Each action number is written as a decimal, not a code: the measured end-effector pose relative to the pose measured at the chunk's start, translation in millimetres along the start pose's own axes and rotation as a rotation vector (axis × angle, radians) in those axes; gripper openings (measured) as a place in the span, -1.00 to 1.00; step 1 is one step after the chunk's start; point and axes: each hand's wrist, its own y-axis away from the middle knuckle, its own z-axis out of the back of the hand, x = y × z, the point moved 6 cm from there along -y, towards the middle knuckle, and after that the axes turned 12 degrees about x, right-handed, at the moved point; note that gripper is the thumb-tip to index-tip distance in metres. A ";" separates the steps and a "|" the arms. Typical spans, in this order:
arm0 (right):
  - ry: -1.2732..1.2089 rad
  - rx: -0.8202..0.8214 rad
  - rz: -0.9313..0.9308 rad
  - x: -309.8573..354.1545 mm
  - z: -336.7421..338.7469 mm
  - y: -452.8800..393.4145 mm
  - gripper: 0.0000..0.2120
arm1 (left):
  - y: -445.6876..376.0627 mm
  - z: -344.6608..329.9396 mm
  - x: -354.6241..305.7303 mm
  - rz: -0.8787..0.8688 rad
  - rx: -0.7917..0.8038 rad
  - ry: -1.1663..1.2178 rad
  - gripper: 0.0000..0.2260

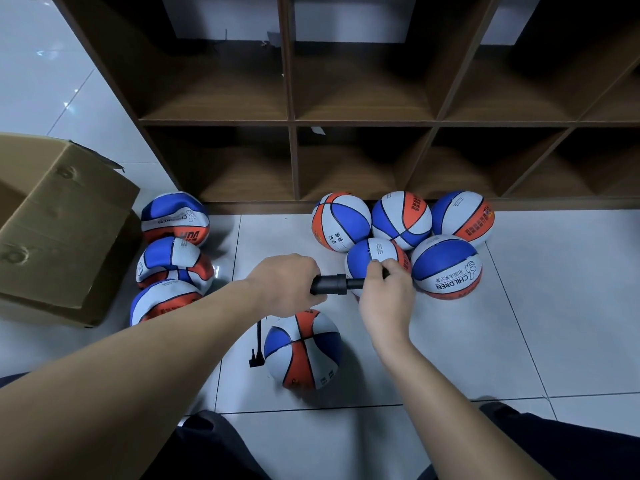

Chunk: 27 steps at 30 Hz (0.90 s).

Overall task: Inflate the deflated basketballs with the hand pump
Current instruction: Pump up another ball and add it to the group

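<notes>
My left hand (287,284) grips one end of the black hand pump (334,285), which lies level above the floor. My right hand (386,294) holds the pump's other end, right in front of a blue, white and orange basketball (372,256). A thin black hose with a connector (257,356) dangles from the pump beside another basketball (304,348) on the floor below my hands. Three dented, deflated basketballs (175,218) lie at the left. Several round basketballs (446,265) are grouped at the right.
A dark wooden cubby shelf (292,123) with open compartments stands behind the balls. An open cardboard box (65,223) sits at the left on the white tiled floor (519,341). My knees in dark trousers (214,441) show at the bottom edge.
</notes>
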 end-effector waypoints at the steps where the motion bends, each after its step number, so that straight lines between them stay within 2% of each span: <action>1: 0.004 0.022 0.004 0.9 -3.7 2.2 -0.67 | -0.2 -0.5 -1.9 -0.004 -0.003 -0.003 -0.72; 14: 0.028 0.153 0.010 2.7 -21.1 8.0 -0.69 | -2.6 -2.7 -6.5 -0.038 0.013 0.012 -0.70; 19: 0.015 0.266 -0.035 0.7 -17.6 -9.4 -0.70 | -2.6 0.9 -2.5 -0.044 0.046 0.062 -0.69; 27: -0.112 0.150 -0.162 -24.6 47.0 -39.5 -0.70 | 1.1 -1.7 31.0 0.034 0.149 0.112 -0.68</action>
